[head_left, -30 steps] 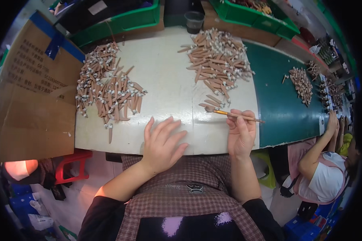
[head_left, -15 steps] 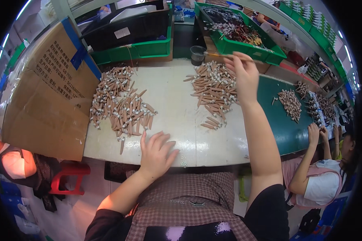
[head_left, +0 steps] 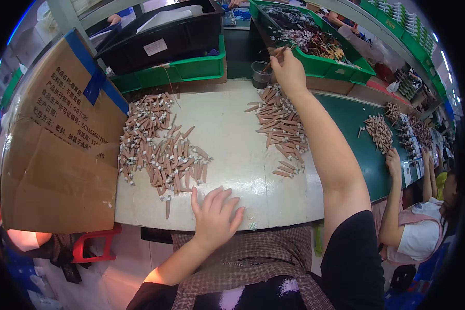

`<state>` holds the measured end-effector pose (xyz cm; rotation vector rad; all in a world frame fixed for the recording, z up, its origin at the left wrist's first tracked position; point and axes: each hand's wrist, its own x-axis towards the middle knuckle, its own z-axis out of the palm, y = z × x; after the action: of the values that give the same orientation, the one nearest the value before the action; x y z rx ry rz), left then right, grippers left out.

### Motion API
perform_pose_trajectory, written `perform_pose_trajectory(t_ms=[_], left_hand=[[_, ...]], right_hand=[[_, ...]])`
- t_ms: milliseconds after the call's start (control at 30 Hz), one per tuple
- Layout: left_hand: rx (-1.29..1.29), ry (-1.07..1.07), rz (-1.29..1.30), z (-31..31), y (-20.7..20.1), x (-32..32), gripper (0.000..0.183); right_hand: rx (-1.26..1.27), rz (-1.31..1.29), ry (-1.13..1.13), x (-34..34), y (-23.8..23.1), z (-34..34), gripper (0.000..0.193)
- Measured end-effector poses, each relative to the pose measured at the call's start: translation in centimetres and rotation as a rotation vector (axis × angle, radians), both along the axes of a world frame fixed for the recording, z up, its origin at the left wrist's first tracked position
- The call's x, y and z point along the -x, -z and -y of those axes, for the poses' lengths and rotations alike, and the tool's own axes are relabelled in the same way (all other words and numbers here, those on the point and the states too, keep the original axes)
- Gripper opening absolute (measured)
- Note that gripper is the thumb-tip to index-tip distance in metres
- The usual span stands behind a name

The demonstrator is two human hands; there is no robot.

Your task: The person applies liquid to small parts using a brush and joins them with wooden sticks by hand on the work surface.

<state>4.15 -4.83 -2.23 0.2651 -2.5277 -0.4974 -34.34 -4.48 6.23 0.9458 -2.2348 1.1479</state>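
The right hand (head_left: 288,70) grips a slender paintbrush (head_left: 267,66), its lower end at the small translucent cup (head_left: 261,81) of dark contents at the worktable's far edge. The left hand (head_left: 215,217), fingers spread and holding nothing, lies palm down over the near edge of the white tabletop (head_left: 230,139). Tapered brown pieces with whitish ends form two piles: one (head_left: 163,150) beside the cardboard box (head_left: 62,175), the other (head_left: 281,124) below the cup, partly behind the right forearm (head_left: 336,150).

White worktable (head_left: 232,139), green tabletop (head_left: 352,139) alongside, red stool (head_left: 99,235), pale floor (head_left: 132,263), bright ceiling lights (head_left: 445,60)
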Motion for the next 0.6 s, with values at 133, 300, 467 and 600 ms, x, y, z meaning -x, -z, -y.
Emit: perform_pose_trajectory(t_ms=[133, 300, 467, 600], left_hand=[[-0.008, 0.010, 0.005, 0.0, -0.2, 0.1, 0.024], [-0.019, 0.018, 0.017, 0.1, -0.2, 0.1, 0.024], [-0.027, 0.015, 0.024, 0.1, -0.3, 0.0, 0.024], [-0.029, 0.018, 0.026, 0.1, -0.3, 0.0, 0.024]], right_hand=[[-0.048, -0.009, 0.055, 0.2, 0.3, 0.1, 0.026], [-0.094, -0.067, 0.088, 0.5, 0.9, 0.1, 0.025], [-0.151, -0.126, 0.100, 1.0, 1.1, 0.0, 0.029], [-0.222, -0.187, 0.148, 1.4, 1.0, -0.4, 0.030]])
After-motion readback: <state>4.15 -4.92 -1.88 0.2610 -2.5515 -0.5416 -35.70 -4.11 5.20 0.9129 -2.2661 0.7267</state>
